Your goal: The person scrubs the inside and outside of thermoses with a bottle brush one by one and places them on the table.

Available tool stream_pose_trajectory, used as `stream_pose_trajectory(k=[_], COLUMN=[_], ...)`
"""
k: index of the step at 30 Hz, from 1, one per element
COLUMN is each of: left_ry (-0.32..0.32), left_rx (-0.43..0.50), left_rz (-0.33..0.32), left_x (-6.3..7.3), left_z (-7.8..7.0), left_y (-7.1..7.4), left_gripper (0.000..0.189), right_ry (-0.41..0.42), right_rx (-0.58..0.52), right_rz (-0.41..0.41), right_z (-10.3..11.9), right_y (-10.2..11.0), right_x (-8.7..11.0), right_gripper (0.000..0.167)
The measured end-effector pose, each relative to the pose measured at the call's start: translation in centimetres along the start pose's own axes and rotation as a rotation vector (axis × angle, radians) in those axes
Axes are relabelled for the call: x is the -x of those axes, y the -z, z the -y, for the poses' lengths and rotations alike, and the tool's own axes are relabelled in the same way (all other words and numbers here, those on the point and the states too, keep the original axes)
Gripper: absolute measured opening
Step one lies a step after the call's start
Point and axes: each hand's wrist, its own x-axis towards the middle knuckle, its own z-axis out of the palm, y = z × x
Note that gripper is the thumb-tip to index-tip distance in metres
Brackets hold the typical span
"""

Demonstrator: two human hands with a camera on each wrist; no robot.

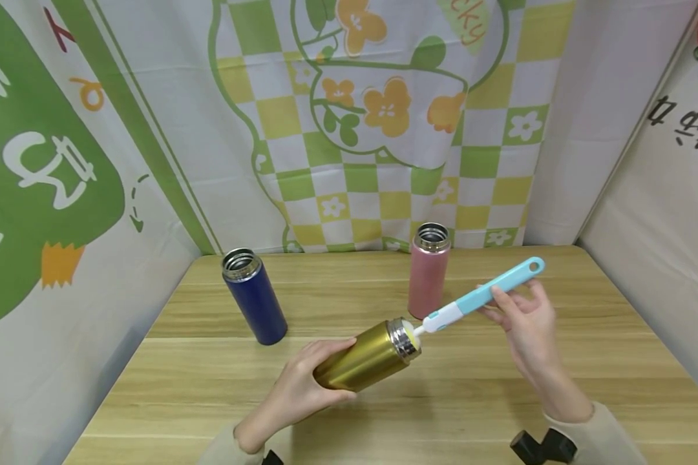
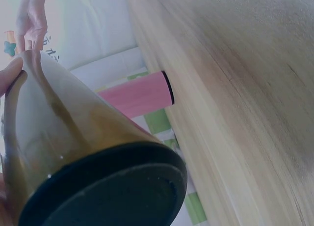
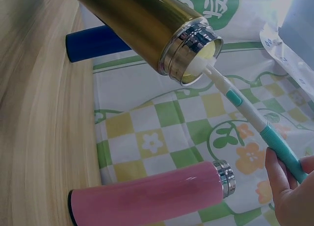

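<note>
We find the head view evenly and softly lit, with faint shadows on the table (image 1: 169, 387) and a pale sheen along the gold bottle (image 1: 366, 358); the side cloths (image 1: 645, 226) lean outward, as through a wide lens; both wrist views look dimmer to us; the left is hazy, washed out at upper left, the base (image 2: 117, 196) nearly black; the right has glare at upper right.

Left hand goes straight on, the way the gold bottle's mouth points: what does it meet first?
Likely the brush: its head sits in the mouth of the gold bottle the left hand holds. Depth inside is hidden.
</note>
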Motion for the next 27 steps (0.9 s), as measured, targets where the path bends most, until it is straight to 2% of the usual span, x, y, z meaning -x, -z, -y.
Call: stream_pose_trajectory(k=[4, 5, 10, 11, 12, 16, 17, 21, 23, 24, 27], left_ry=[0.006, 0.006, 0.006, 0.005, 0.004, -0.020, -0.027, -0.038, -0.036, -0.033, -0.022], left_rx=[0.003, 0.001, 0.011, 0.021, 0.031, 0.053, 0.051, 0.047, 0.047, 0.047, 0.049], left_rz=[0.000, 0.000, 0.007, 0.012, 0.016, 0.012, 0.005, -0.009, -0.009, -0.009, -0.011], left_x=[0.0, 0.0, -0.3, -0.4, -0.6, -1.1, -1.1, -1.0, -1.0, -1.0, -1.1], left_z=[0.0, 0.0, -0.3, -0.5, -0.6, -0.9, -1.0, -1.0, -0.9, -0.9, -0.9], left_y=[0.0, -0.1, -0.3, -0.4, -0.4, -0.8, -0.8, -0.9, -1.0, -1.0, -1.1], left_gripper=[0.075, 0.075, 0.075, 0.075, 0.075, 0.075, 0.075, 0.075, 0.074, 0.074, 0.074], right_ry=[0.013, 0.016, 0.046, 0.041, 0.049, 0.043, 0.041, 0.007, -0.005, -0.003, 0.000], right_rx=[0.023, -0.018, -0.060, -0.075, -0.036, 0.014, -0.002, 0.071, 0.079, 0.102, 0.072], right_rz=[0.031, 0.058, 0.176, 0.187, 0.178, 0.178, 0.194, 0.258, 0.262, 0.251, 0.224], right_z=[-1.0, -1.2, -9.1, -10.7, -12.6, -14.8, -13.4, -13.6, -13.6, -15.1, -15.2], right_y=[0.8, 0.9, 7.6, 8.5, 10.0, 10.4, 8.9, 8.0, 7.6, 8.9, 8.9], right_x=[-0.3, -0.2, -2.3, -2.5, -3.0, -3.0, -2.3, -1.5, -1.1, -1.5, -1.3], right_gripper=[0.028, 0.028, 0.039, 0.041, 0.044, 0.048, 0.046, 0.044, 0.042, 0.044, 0.043])
